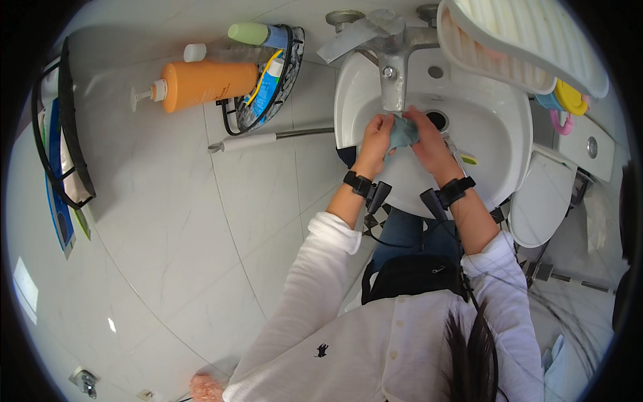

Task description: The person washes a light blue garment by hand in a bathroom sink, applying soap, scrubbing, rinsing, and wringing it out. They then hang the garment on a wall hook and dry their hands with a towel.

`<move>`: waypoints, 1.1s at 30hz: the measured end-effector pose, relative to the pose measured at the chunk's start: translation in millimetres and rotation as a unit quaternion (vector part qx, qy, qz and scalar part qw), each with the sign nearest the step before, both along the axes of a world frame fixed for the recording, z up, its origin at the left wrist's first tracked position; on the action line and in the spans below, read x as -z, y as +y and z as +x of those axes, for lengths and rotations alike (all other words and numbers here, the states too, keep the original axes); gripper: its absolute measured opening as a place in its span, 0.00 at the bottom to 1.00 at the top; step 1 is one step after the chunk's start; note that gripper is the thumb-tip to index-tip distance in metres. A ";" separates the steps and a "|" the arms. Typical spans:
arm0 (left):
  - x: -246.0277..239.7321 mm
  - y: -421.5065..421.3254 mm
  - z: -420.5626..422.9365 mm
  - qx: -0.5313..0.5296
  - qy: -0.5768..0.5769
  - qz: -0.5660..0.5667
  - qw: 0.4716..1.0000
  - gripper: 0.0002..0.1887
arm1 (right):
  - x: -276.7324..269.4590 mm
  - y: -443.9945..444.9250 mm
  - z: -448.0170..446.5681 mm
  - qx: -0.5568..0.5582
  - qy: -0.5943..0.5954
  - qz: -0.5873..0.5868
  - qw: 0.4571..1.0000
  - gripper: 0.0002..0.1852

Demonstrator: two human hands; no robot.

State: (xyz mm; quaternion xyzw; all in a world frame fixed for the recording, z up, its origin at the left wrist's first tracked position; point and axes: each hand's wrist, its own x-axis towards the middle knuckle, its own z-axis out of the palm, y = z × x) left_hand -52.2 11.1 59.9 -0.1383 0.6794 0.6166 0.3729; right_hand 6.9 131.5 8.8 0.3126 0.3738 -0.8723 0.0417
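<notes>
Both hands meet over the white ceramic washbasin (482, 186), just below the spout of the metal faucet (393, 80). A small grey-green cloth (403, 133) is bunched between them. My left hand (376, 143) grips its left side with thumb and fingers, and my right hand (427, 138) holds its right side. Whether water runs from the spout cannot be told. The dark drain hole (436, 119) shows right behind my right hand. A small yellow-green item (468, 159) lies in the basin to the right of my right wrist.
A wall rack (300, 55) at upper left holds an orange pump bottle (211, 85) and tubes. White ribbed slippers or trays (527, 40) overhang the basin's upper right. A white-handled rod (251, 142) reaches the basin's left edge. A toilet (542, 196) stands at the right.
</notes>
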 end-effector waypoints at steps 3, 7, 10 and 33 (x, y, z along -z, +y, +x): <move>9.5 11.1 1.9 0.011 -0.011 -0.067 0.998 0.18 | -0.2 -19.2 -9.3 -0.061 -0.028 0.205 0.976 0.22; 12.6 16.4 -0.5 -0.004 -0.039 -0.073 0.997 0.21 | -1.7 -24.2 -21.7 -0.029 0.016 0.422 0.906 0.23; 10.6 18.2 -5.6 0.003 -0.056 -0.066 0.996 0.21 | 0.9 -13.7 -31.1 -0.099 0.018 0.461 0.881 0.24; 35.0 32.7 -5.1 -0.106 -0.073 0.020 0.991 0.16 | -6.6 -1.2 -11.2 -0.099 0.063 0.280 0.953 0.28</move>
